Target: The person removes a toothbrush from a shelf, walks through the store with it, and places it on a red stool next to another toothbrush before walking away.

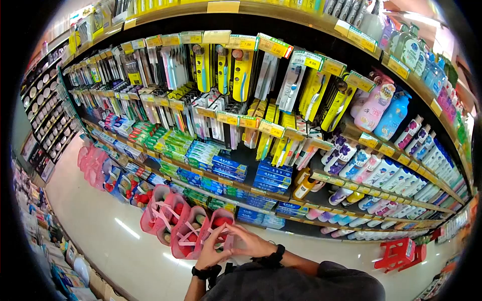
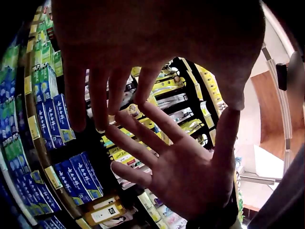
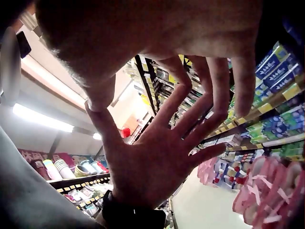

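Low in the head view, my left hand (image 1: 211, 255) and right hand (image 1: 256, 245) meet at the fingertips, palms apart, with nothing held between them. The fingers are spread and gently bent. In the left wrist view the right hand (image 2: 183, 169) faces the camera below the dark left hand (image 2: 157, 43), thumbs meeting at the right. From the right wrist, the left hand (image 3: 147, 160) appears beneath the right hand (image 3: 157, 33), thumb tips touching. Behind the hands stand pink baskets (image 1: 156, 200) with red items inside.
A long shelf carries hanging toothbrush packs (image 1: 242, 75), blue toothpaste boxes (image 1: 272, 175) and bottles (image 1: 375, 103). Red stools (image 1: 396, 255) stand on the pale floor (image 1: 120, 251) at the right. Another stocked shelf (image 1: 47, 246) runs along the left.
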{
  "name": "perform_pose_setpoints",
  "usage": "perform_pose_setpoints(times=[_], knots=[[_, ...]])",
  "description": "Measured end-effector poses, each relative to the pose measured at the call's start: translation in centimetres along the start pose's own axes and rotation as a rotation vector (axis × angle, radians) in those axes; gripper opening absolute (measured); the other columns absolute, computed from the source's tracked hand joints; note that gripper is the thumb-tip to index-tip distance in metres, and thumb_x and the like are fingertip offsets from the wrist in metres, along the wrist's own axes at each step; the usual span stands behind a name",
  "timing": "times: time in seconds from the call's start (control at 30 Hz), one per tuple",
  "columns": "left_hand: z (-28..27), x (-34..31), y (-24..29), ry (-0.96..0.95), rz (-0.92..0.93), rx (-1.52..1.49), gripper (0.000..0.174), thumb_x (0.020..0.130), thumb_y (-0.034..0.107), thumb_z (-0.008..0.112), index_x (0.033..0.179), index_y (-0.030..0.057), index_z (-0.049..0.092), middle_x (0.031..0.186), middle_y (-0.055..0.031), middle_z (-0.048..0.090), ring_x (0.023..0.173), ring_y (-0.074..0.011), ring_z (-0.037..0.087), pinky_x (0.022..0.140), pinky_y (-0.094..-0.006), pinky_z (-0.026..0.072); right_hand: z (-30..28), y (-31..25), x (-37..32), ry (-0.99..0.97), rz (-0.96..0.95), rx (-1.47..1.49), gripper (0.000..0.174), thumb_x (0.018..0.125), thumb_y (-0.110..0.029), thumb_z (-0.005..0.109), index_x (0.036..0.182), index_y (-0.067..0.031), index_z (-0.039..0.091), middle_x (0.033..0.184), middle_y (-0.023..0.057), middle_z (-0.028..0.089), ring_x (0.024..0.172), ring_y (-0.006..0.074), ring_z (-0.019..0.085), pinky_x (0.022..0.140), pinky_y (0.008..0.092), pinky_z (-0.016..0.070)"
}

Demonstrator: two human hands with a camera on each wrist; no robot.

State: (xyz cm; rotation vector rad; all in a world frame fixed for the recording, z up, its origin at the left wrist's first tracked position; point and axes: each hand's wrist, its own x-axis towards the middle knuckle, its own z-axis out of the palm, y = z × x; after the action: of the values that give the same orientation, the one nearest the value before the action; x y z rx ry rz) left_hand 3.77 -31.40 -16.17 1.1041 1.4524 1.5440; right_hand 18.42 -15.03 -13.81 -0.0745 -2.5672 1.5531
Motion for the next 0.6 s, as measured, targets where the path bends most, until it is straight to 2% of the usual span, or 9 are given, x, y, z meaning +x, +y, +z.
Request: perform_pose_setpoints(times=[0.07,0.1,0.17,0.27,0.3,0.43,0.5,0.53,0.6], knots=[[-0.7,-0.3,-0.3,-0.017,-0.002,0.014,0.088,0.078,0.024,0.083,0.152,0.0095,0.039,0.145,-0.0088,0.052,0.127,-0.0229,0.055,0.097,-0.0369,0.0484,0.2,-0.2,0.3,0.02,-0.008,-0.014,0.087,0.092,-0.04,0.072,0.157,-0.0086,0.024,0.15,0.0158,0.039,0.134,0.0291,0.049,0.108,0.0431,0.0442],[-1.0,-0.4,-0.1,-0.02,-0.004,0.025,0.086,0.079,0.023,0.082,0.152,0.0095,0.04,0.144,-0.0087,0.052,0.126,-0.0228,0.055,0.097,-0.0367,0.0484,-0.1,-1.7,0.5,0.04,0.035,0.072,0.08,0.092,-0.035,0.073,0.155,-0.0089,0.03,0.143,0.0142,0.045,0.129,0.0269,0.054,0.104,0.0411,0.0474],[-1.5,-0.6,0.2,-0.014,0.013,0.059,0.076,0.084,0.019,0.078,0.15,0.009,0.043,0.14,-0.0096,0.055,0.12,-0.0211,0.06,0.092,-0.0343,0.0503,-0.1,-1.6,0.8,0.015,0.065,0.118,0.078,0.091,-0.039,0.073,0.151,-0.0066,0.035,0.144,0.0167,0.045,0.125,0.029,0.057,0.103,0.0403,0.0473],[-1.9,-1.1,0.5,0.003,-0.026,-0.018,0.073,0.086,0.017,0.077,0.151,0.0084,0.042,0.135,-0.0108,0.058,0.111,-0.019,0.064,0.086,-0.0311,0.0519,0.0,-1.5,1.6,0.008,0.057,0.088,0.073,0.091,-0.038,0.073,0.147,-0.0056,0.04,0.134,0.0174,0.052,0.116,0.0276,0.062,0.097,0.0377,0.0502],[-2.0,-1.1,0.9,0.014,0.029,0.041,0.071,0.088,0.014,0.075,0.151,0.0078,0.041,0.124,-0.0112,0.064,0.103,-0.0174,0.066,0.081,-0.0287,0.0526,0.1,-1.5,1.9,0.012,0.048,0.062,0.071,0.091,-0.036,0.074,0.146,-0.0057,0.042,0.129,0.0171,0.056,0.112,0.0264,0.064,0.094,0.0366,0.0517],[-2.4,-1.4,0.8,-0.005,-0.103,-0.071,0.072,0.088,0.013,0.075,0.151,0.0078,0.04,0.114,-0.0105,0.069,0.102,-0.0171,0.067,0.081,-0.0296,0.0532,0.1,-2.5,2.2,-0.042,0.143,0.112,0.066,0.093,-0.032,0.073,0.146,-0.0061,0.044,0.117,0.0166,0.062,0.101,0.024,0.066,0.085,0.0348,0.0551],[-2.6,-1.2,0.8,-0.025,-0.132,-0.088,0.073,0.088,0.012,0.075,0.152,0.0082,0.04,0.112,-0.0103,0.07,0.102,-0.0169,0.067,0.081,-0.0304,0.0537,0.5,-2.0,1.8,-0.017,0.122,0.085,0.067,0.093,-0.03,0.072,0.148,-0.0063,0.042,0.119,0.0165,0.063,0.098,0.0234,0.067,0.083,0.0348,0.0558],[-2.7,-1.0,0.4,-0.053,-0.11,-0.094,0.076,0.087,0.014,0.077,0.152,0.0087,0.039,0.118,-0.0116,0.068,0.105,-0.0179,0.067,0.083,-0.032,0.0545,0.5,-1.9,1.6,-0.007,0.112,0.072,0.067,0.093,-0.029,0.071,0.149,-0.0064,0.041,0.12,0.0165,0.063,0.096,0.0231,0.067,0.081,0.0348,0.0561],[-2.7,-0.8,-0.2,-0.067,-0.053,0.034,0.081,0.083,0.018,0.081,0.152,0.0081,0.039,0.128,-0.0143,0.064,0.113,-0.0215,0.065,0.089,-0.0348,0.0537,0.5,-2.0,0.9,0.016,0.121,0.03,0.073,0.092,-0.031,0.073,0.151,-0.0064,0.038,0.131,0.0161,0.057,0.106,0.0252,0.065,0.09,0.0366,0.0534]])
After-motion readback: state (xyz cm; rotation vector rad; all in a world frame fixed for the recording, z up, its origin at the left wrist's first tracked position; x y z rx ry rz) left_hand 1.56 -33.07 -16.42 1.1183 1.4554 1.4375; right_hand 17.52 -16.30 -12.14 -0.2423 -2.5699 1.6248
